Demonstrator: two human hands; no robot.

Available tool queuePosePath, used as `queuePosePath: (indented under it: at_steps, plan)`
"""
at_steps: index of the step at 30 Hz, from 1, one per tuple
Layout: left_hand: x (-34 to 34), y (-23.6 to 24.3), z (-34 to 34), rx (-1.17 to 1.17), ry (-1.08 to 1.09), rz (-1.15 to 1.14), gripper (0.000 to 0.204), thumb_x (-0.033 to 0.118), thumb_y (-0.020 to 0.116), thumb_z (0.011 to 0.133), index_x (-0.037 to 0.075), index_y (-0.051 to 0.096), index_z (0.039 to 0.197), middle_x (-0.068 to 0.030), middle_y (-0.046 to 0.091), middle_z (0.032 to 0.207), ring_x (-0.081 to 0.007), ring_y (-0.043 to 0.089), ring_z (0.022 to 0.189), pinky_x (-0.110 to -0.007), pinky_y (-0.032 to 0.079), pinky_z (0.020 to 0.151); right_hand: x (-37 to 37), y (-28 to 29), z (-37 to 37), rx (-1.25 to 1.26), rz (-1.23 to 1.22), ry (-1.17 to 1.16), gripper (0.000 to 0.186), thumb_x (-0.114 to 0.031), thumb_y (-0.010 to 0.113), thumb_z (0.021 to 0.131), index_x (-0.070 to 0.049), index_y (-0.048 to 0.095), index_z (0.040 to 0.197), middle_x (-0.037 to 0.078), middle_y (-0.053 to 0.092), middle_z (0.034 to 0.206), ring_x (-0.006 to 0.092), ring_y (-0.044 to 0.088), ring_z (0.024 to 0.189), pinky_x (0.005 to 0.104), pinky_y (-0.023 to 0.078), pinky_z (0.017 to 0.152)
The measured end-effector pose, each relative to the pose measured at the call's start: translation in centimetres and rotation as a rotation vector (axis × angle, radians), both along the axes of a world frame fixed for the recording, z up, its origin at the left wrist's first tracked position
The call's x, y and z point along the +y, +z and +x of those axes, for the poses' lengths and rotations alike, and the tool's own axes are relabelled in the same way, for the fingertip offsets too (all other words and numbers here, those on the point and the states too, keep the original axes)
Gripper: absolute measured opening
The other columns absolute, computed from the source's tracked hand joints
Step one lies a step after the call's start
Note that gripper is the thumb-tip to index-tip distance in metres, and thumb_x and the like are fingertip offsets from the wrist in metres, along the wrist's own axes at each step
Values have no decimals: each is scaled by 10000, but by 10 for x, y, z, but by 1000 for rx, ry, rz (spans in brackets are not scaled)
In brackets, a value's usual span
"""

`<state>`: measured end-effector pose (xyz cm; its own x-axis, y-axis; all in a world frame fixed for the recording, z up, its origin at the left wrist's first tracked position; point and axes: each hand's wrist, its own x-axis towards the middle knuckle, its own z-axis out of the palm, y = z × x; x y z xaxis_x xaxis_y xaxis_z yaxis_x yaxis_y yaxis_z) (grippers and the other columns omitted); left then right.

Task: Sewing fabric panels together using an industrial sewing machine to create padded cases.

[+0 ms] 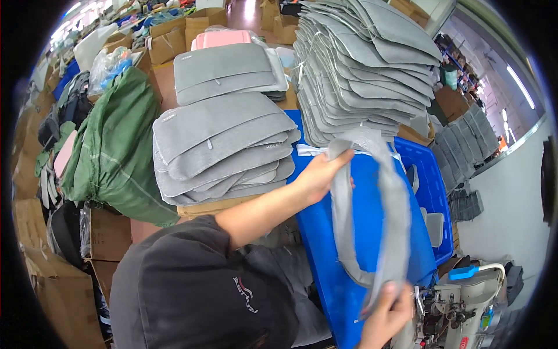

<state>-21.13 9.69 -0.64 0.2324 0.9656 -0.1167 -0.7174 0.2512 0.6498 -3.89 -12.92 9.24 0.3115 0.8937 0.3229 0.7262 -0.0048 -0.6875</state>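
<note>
Grey strip (394,215) is matt cloth, blue bin (430,174) smooth plas., green sack (116,145) rough woven mat'l.

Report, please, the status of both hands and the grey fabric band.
Left hand: grips looped grey fabric band, upper part. Right hand: lower part. Band over flat blue surface; tall grey fabric stack beyond.

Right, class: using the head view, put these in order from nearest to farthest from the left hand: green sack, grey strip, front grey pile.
1. Grey strip: in the grip of the left hand.
2. Front grey pile: to the left of that hand.
3. Green sack: farther left, beyond the pile.
</note>
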Motion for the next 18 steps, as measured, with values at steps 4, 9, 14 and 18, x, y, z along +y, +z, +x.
queuePosePath:
  at_steps: [4,9,14,18]
  plan:
    - [58,8,-21,43,-1108,767,433,306,743,878,-6,532,1092,-35,532,609,-73,485,382,-216,329,288,-71,-11,66,402,-483,-371,417,-270,671,943,-3,589,1252,121,561,1272,223,528,1140,381,418,1009]
    - [93,21,-5,610,-1013,764,476,273,782,848,11,508,1138,-56,636,647,-75,520,408,-233,347,311,-200,-33,169,453,-662,-336,477,-370,612,974,-38,537,1308,119,575,1252,229,546,1098,379,428,988]
    - [39,70,73,814,285,1006,438,239,680,939,8,446,1229,-88,612,1045,-152,613,968,-326,504,828,-197,-64,128,1045,-228,-456,513,-426,566,989,-115,454,1381,111,580,1210,233,568,1058,355,488,892]
    - [-84,147,70,-67,-293,1107,299,316,588,996,30,521,1049,-35,622,832,-107,604,709,-271,508,630,-136,-67,63,1070,-71,-377,504,-425,613,956,-88,471,1304,83,587,992,190,591,816,277,481,622]
